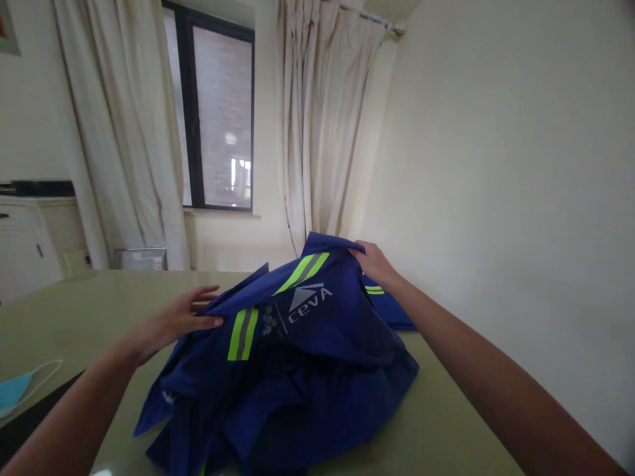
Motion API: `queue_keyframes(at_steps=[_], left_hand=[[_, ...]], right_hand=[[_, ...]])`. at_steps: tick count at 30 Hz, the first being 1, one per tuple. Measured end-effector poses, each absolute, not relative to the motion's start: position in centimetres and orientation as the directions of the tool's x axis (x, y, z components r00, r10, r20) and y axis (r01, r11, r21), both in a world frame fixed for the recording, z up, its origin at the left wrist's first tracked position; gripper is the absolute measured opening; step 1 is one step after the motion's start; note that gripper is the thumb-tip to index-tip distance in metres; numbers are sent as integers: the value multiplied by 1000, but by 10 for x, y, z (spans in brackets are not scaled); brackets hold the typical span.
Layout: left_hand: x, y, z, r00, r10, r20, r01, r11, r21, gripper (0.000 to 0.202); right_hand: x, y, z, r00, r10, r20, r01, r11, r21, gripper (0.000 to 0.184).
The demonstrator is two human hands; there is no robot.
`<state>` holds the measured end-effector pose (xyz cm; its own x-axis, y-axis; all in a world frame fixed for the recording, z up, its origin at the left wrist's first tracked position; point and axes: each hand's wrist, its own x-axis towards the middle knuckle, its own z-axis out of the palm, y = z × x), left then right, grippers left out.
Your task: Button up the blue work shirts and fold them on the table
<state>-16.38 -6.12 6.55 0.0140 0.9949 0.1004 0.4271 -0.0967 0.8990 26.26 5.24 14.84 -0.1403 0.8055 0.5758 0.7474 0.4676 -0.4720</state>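
Note:
A blue work jacket with yellow-green and grey reflective strips and white "CEVA" lettering lies rumpled over the table, its upper part raised between my hands. My right hand pinches the top corner of the jacket at its far right. At the upper left edge, my left hand has the cloth between its thumb and fingers, with the upper fingers somewhat spread. Folds hide the jacket's lower layers and sleeves. Behind it, partly covered, is another blue fabric piece with yellow-green stripes, lying flat.
The greenish table extends to both sides. A light-blue face mask and a black flat item lie at the left edge. A chair back stands beyond the table, near curtains and a window. A wall rises on the right.

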Motion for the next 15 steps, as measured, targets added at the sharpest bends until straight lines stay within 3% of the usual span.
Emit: queue_keyframes(at_steps=[3,5,7,9,12,15], left_hand=[[-155,-75,68,290,946,-141,321,43,946,61],[-148,-78,67,265,947,-184,228,124,966,66],[-140,-76,66,140,973,-186,140,167,976,72],[-134,-70,66,54,992,-116,180,104,978,68],[-131,-65,67,196,981,-4,339,-63,939,53],[-135,-73,65,317,944,-90,393,-44,919,41]], right_hand=[[266,48,156,-155,797,584,801,447,-398,23],[266,46,159,-138,803,580,804,432,-408,24],[265,46,160,-86,843,532,763,399,-509,31],[263,47,162,-21,876,482,711,352,-609,42],[264,53,166,89,866,493,680,309,-665,50],[271,63,170,191,849,493,702,233,-673,50]])
